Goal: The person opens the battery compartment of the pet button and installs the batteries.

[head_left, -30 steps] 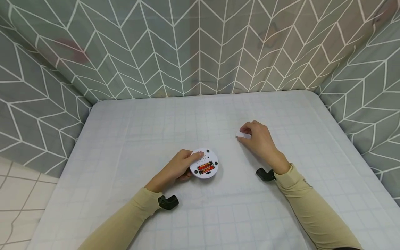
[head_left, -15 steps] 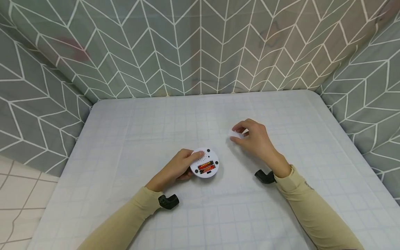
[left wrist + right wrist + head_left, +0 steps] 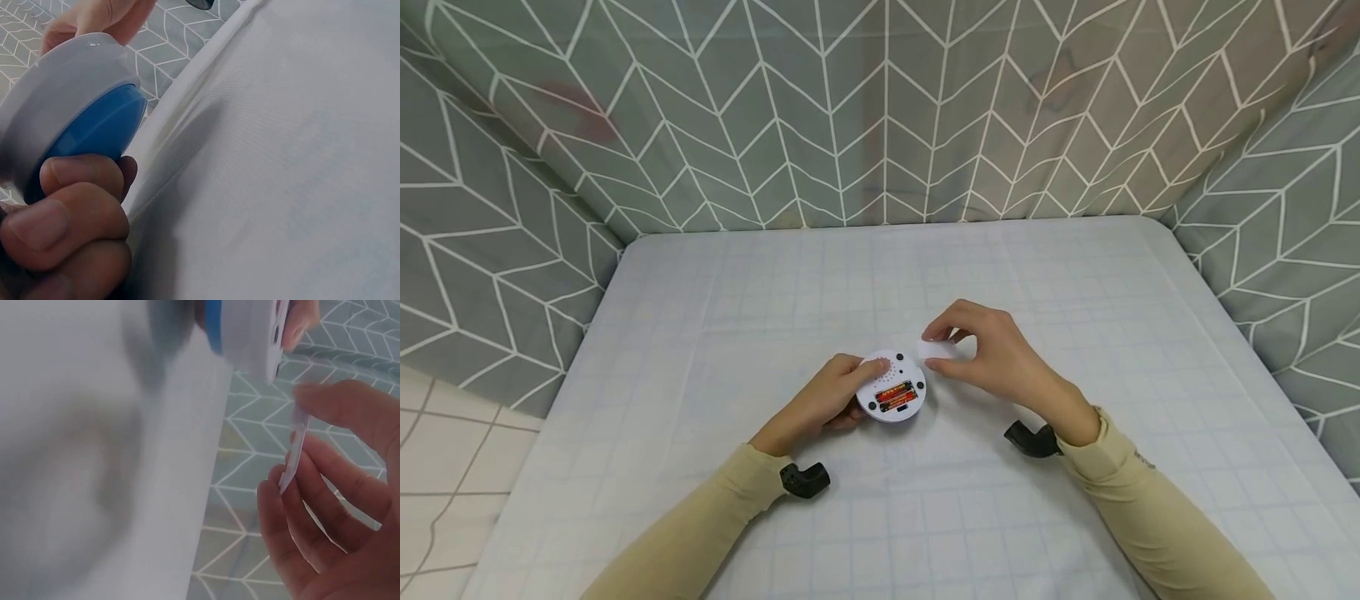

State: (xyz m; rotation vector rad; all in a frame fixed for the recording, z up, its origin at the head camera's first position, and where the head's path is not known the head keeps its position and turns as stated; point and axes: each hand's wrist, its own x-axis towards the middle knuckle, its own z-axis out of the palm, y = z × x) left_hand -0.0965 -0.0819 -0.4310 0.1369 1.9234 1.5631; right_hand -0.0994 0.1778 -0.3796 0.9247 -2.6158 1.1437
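My left hand (image 3: 831, 393) grips a round white battery-powered device (image 3: 891, 407), its thumb on the speaker holes. Two red-and-black batteries (image 3: 897, 396) lie in the uncovered compartment of the upturned face. The left wrist view shows a blue dome (image 3: 103, 125) on the device's underside, with curled fingers (image 3: 81, 219) below it. Just right of the device, my right hand (image 3: 992, 350) pinches a small white battery cover (image 3: 937, 350) between thumb and fingers. Seen edge-on in the right wrist view, the thin battery cover (image 3: 295, 453) stands apart from the device (image 3: 250, 337).
A white gridded cloth covers the table (image 3: 760, 292). Grey curtains (image 3: 880, 117) with a white chevron pattern hang behind it and on both sides. A black wrist camera (image 3: 805, 481) sits on the left sleeve and another black wrist camera (image 3: 1032, 439) on the right.
My right hand has moved left and slightly toward me, bringing the battery cover close to the device. The left hand and the device have hardly moved.
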